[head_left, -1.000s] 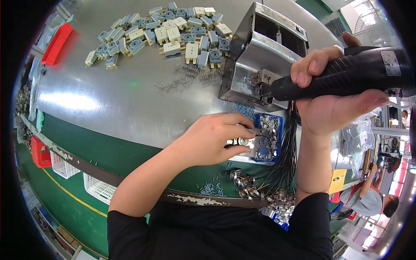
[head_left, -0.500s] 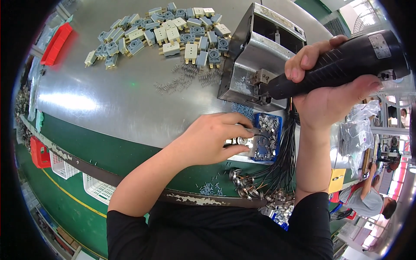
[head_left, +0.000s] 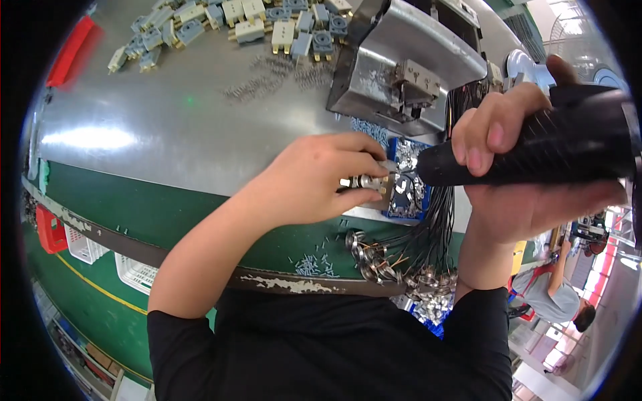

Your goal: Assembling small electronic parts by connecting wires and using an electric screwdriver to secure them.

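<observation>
My right hand (head_left: 498, 130) is wrapped round a thick black power screwdriver (head_left: 575, 150), held tilted with its narrow end toward my left hand. The driver's tip stands above a blue tray (head_left: 405, 216) of small metal pieces. My left hand (head_left: 324, 177) is beside that tray, its fingers pinching a small part with a shiny round metal piece (head_left: 364, 182). A thin black wire shows near the fingertips. Most of that part is hidden under my fingers. Whether the driver's tip touches it, I cannot tell.
Behind the tray stands a bent-metal fixture (head_left: 381, 73), with blue screws (head_left: 369, 128) in front. Springs (head_left: 261, 83) and cream-and-grey plug blocks (head_left: 249, 31) lie at the back. Black wires (head_left: 436, 220) with round metal ends (head_left: 364, 254) hang near me. Loose screws (head_left: 314, 266) lie on green matting.
My right hand has brought the screwdriver away from the metal fixture, down and nearer to my left hand. The left hand still pinches its part beside the tray. The whole view has shifted slightly.
</observation>
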Action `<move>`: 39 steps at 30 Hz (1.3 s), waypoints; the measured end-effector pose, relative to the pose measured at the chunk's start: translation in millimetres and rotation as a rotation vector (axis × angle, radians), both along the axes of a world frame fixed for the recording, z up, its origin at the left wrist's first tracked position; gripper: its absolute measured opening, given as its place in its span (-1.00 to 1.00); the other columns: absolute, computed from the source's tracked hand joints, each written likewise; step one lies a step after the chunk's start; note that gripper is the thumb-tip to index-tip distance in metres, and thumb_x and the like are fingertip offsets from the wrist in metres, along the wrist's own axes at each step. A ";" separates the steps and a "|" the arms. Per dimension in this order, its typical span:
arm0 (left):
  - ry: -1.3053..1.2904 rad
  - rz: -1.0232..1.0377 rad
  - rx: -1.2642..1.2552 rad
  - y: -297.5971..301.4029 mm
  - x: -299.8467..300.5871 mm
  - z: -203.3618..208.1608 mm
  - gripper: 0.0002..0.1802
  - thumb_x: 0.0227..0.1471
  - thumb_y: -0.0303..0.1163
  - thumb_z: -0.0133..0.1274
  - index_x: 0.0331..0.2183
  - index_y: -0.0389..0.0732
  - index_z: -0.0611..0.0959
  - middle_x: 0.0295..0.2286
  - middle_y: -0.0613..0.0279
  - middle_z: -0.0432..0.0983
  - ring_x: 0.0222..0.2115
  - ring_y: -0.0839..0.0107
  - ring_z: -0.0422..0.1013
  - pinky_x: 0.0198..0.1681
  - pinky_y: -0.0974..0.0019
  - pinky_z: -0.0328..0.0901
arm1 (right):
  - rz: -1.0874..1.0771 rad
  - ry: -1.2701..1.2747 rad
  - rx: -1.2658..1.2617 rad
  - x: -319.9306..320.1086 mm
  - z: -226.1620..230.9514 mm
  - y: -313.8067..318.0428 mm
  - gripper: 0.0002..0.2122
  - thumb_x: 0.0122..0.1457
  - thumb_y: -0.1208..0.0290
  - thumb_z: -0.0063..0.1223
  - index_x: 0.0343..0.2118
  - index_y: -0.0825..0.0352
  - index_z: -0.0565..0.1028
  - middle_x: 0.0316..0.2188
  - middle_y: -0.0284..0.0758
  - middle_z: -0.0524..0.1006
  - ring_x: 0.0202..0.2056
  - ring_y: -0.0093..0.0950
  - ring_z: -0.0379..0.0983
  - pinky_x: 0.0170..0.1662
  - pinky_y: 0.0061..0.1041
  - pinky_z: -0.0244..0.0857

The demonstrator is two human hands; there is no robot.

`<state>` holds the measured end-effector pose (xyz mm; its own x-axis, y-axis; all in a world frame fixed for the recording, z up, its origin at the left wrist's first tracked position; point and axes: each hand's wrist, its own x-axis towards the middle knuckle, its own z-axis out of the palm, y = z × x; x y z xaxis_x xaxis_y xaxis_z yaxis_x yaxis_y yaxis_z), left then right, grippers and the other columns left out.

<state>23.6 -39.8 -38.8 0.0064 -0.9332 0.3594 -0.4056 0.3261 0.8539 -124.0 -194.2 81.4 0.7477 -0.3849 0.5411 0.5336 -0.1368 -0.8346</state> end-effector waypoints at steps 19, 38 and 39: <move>-0.027 0.016 0.006 0.3 -5.1 -3.8 -0.70 0.02 -0.25 0.35 -0.20 -0.19 0.78 -0.12 0.22 0.65 -0.18 0.15 0.60 -0.11 0.13 0.49 | -0.034 0.084 0.066 -8.4 -22.1 20.5 0.14 -0.06 -0.71 -0.11 0.30 0.31 0.20 -0.45 -0.35 0.41 -0.57 -0.51 0.38 -0.49 -0.42 0.32; -0.079 0.040 -0.011 2.9 -5.2 -3.3 -0.70 0.01 -0.25 0.36 -0.20 -0.16 0.78 -0.11 0.26 0.65 -0.19 0.18 0.61 -0.14 0.16 0.49 | 0.089 -0.019 -0.047 -7.9 -37.0 28.4 0.07 -0.08 -0.72 -0.13 0.18 0.28 0.23 -0.48 -0.32 0.44 -0.61 -0.47 0.38 -0.49 -0.42 0.35; -0.077 0.041 -0.013 2.5 -4.5 -3.6 -0.71 0.02 -0.26 0.35 -0.20 -0.15 0.78 -0.11 0.27 0.65 -0.19 0.18 0.61 -0.14 0.16 0.49 | 0.092 0.006 -0.036 -6.7 -34.9 26.5 0.07 -0.04 -0.70 -0.11 0.21 0.29 0.23 -0.49 -0.32 0.44 -0.62 -0.46 0.37 -0.49 -0.42 0.34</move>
<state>19.0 -37.3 -42.4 0.0167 -0.9280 0.3722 -0.4829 0.3184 0.8157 -130.7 -167.7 46.5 0.7825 -0.2950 0.5483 0.5398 -0.1175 -0.8335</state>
